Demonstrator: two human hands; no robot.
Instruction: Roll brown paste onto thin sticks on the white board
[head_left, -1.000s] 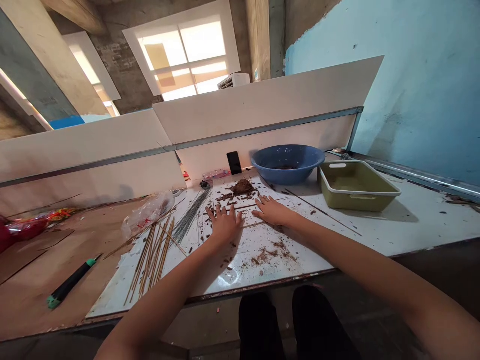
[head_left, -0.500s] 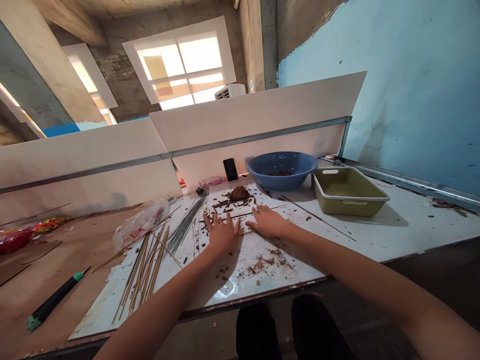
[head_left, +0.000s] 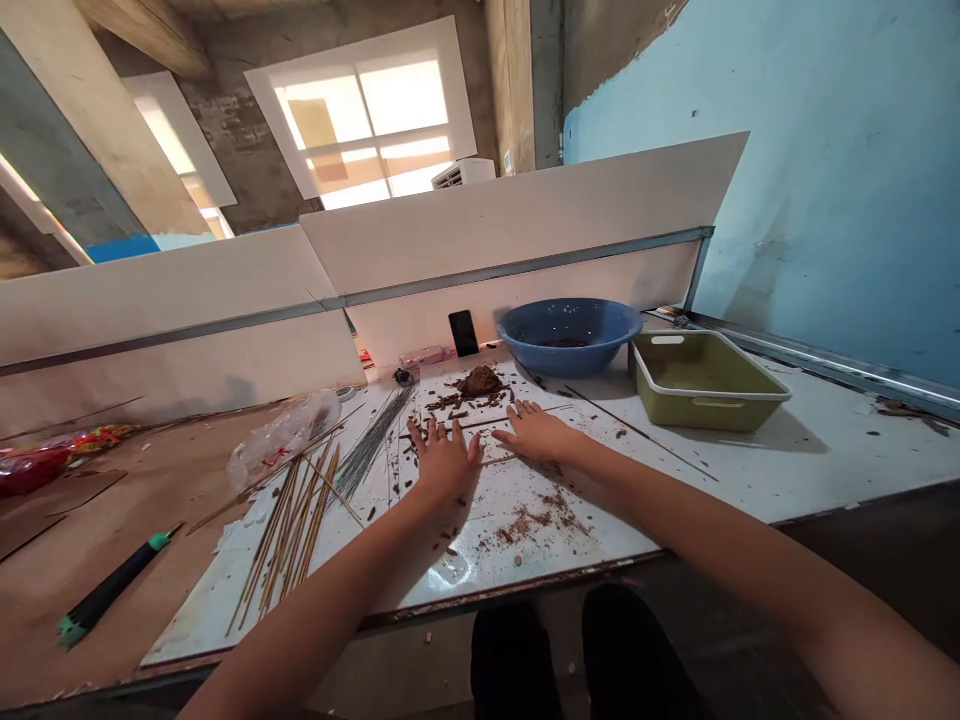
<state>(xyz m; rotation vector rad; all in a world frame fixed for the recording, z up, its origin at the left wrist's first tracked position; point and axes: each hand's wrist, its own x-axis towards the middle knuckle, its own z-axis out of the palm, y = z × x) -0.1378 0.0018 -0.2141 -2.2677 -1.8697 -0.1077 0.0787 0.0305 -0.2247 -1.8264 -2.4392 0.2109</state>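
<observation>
My left hand (head_left: 444, 460) lies palm down on the white board (head_left: 472, 515), its fingers spread. To its right, my right hand (head_left: 541, 432) also rests flat, thumb pointing toward the left one. A thin brown strand (head_left: 486, 425) runs crosswise between the two hands; whether it continues beneath the fingers is hidden. Just beyond the fingertips is a mound of brown, clay-like material (head_left: 480, 381) with small dark bits scattered around it. Reddish-brown crumbs (head_left: 544, 518) dot the board on my side of the hands.
Bamboo-like sticks (head_left: 289, 530) and thin wires (head_left: 373, 440) lie at left, beside a plastic bag (head_left: 281, 440) and a green-black screwdriver-like tool (head_left: 116, 588). A blue basin (head_left: 566, 358) and a green tub (head_left: 712, 412) stand at right. A phone (head_left: 463, 333) leans against the partition.
The view has shifted slightly. Both hands stay flat on the board in nearly the same place, with the right one slightly farther from me.
</observation>
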